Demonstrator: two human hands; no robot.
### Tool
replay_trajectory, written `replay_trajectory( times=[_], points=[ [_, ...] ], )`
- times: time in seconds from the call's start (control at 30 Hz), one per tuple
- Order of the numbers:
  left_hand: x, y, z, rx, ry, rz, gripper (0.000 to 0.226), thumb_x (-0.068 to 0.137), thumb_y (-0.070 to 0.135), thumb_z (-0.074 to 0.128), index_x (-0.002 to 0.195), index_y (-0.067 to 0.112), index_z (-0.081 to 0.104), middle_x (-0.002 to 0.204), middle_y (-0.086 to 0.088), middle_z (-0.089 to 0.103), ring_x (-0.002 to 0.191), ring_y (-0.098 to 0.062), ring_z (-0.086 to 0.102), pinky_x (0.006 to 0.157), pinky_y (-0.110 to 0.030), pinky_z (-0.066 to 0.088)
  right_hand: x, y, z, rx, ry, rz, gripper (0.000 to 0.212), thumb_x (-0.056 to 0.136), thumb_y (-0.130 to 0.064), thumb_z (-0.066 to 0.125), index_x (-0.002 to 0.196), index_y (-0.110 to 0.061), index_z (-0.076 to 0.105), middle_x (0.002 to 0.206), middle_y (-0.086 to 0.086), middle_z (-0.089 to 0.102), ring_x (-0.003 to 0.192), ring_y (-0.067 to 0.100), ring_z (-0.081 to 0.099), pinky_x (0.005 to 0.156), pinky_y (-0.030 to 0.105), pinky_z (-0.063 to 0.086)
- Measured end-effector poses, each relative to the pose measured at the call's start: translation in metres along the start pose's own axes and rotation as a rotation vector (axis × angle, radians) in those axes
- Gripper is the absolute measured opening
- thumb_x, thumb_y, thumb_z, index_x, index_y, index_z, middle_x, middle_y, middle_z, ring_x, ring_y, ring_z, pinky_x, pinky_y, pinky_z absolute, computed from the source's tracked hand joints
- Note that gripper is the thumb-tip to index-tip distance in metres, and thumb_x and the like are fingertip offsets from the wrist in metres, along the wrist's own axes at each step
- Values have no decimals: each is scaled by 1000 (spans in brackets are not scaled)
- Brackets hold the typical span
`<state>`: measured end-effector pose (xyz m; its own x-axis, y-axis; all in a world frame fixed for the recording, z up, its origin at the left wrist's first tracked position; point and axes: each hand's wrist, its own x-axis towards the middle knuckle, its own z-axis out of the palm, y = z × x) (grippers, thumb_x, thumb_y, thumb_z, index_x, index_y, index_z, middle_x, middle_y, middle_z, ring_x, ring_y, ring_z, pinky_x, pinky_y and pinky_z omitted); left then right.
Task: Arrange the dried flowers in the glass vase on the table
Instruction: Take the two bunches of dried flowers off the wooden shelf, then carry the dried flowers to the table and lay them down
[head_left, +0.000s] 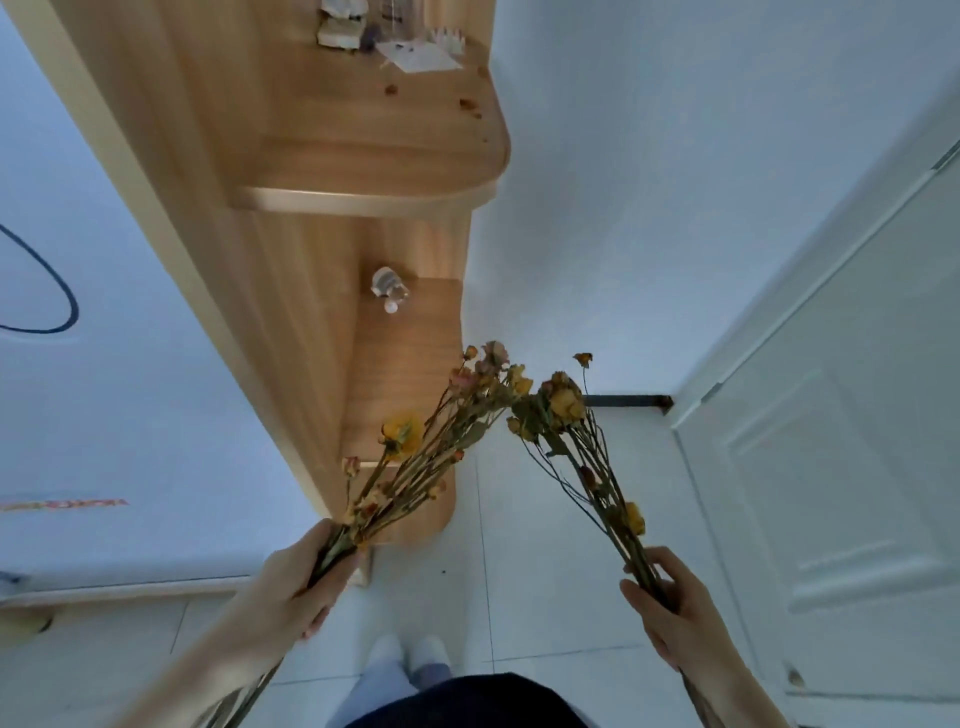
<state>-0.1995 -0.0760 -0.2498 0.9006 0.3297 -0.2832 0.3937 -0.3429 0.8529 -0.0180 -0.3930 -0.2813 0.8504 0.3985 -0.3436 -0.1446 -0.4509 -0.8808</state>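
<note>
The person stands on a pale tiled floor (545, 571) with a bunch of dried flowers in each hand, both held out in front of the body at about the same height. The left hand (306, 582) has its fingers wrapped round the lower stems of the left bunch (431, 447), which slants up and to the right; its yellow and faded pink heads reach in front of the near end of a wooden shelf unit (374, 171). The right hand (670, 608) grips the stems of the right bunch (576, 441), thumb on the near side and fingers curled behind, and this bunch leans up and to the left. The flower heads of the two bunches come close together at the top, nearly touching. On a lower shelf, farther off, stands a small pale figurine (388, 288). The upper shelf carries a white card (418, 57) and a few small items too blurred to tell. A white panelled door (831, 493) fills the right side. The person's feet (410, 649) show near the bottom edge.
</note>
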Motion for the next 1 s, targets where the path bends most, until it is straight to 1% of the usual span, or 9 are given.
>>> replay_trajectory(
  times=[0.03, 0.1, 0.2, 0.33, 0.47, 0.6, 0.77, 0.9, 1.0],
  points=[
    [-1, -10, 6, 3, -4, -24, 23, 94, 24, 48, 72, 30, 47, 51, 1, 49, 42, -12, 42, 42, -22, 35, -2, 11, 2, -4, -7, 33, 8, 87, 1, 58, 88, -5, 54, 47, 4, 33, 30, 11, 22, 32, 14, 20],
    [-3, -29, 16, 0, 7, -65, 21, 95, 20, 49, 75, 18, 45, 48, 0, 47, 39, -12, 40, 41, -25, 35, -7, 29, 8, -26, -31, 97, 7, 88, 1, 58, 89, -6, 54, 48, 4, 36, 30, 10, 23, 32, 15, 21],
    [-4, -51, 25, 6, 20, -119, 22, 95, 16, 48, 75, 9, 43, 44, 0, 46, 36, -12, 39, 38, -21, 34, -18, 48, 12, -51, -40, 170, 6, 88, -1, 58, 90, -5, 54, 47, 3, 39, 30, 10, 24, 31, 16, 21],
    [-11, -71, 32, -26, 1, -188, 17, 94, 14, 48, 78, 10, 46, 42, 1, 45, 34, -10, 36, 34, -20, 32, -38, 63, 16, -41, -8, 226, 7, 88, -1, 57, 92, -4, 53, 43, -2, 40, 28, 9, 26, 30, 15, 22],
    [-21, -89, 35, -68, -23, -230, 14, 94, 10, 48, 81, 5, 47, 44, 2, 43, 34, -13, 36, 34, -19, 30, -64, 78, 25, -2, 39, 259, 7, 89, -2, 58, 92, -4, 52, 43, 0, 39, 27, 10, 26, 29, 14, 22],
    [-37, -113, 40, -69, -67, -267, 13, 95, 7, 46, 83, 0, 45, 49, 1, 41, 31, -11, 33, 32, -18, 28, -98, 97, 43, -16, 77, 297, 7, 88, -6, 59, 93, -7, 53, 41, -4, 40, 29, 10, 27, 30, 16, 24],
    [-64, -141, 50, 6, -178, -300, 17, 94, 13, 48, 82, 3, 45, 51, 1, 44, 34, -12, 37, 34, -21, 31, -157, 123, 69, -16, 98, 405, 9, 89, -11, 60, 95, -15, 54, 49, 2, 47, 34, 11, 31, 35, 19, 28],
    [-74, -143, 63, 74, -286, -290, 17, 94, 16, 48, 80, 7, 45, 50, 1, 46, 33, -11, 39, 34, -23, 34, -205, 143, 77, 42, 182, 463, 8, 88, -9, 60, 94, -11, 55, 51, 6, 45, 33, 10, 30, 34, 17, 27],
    [-76, -136, 72, 112, -374, -274, 19, 95, 14, 47, 77, 8, 44, 49, 0, 45, 33, -9, 39, 36, -22, 35, -237, 157, 84, 74, 239, 511, 8, 88, -9, 60, 94, -10, 54, 57, 11, 46, 36, 10, 30, 37, 18, 28]
  ],
)
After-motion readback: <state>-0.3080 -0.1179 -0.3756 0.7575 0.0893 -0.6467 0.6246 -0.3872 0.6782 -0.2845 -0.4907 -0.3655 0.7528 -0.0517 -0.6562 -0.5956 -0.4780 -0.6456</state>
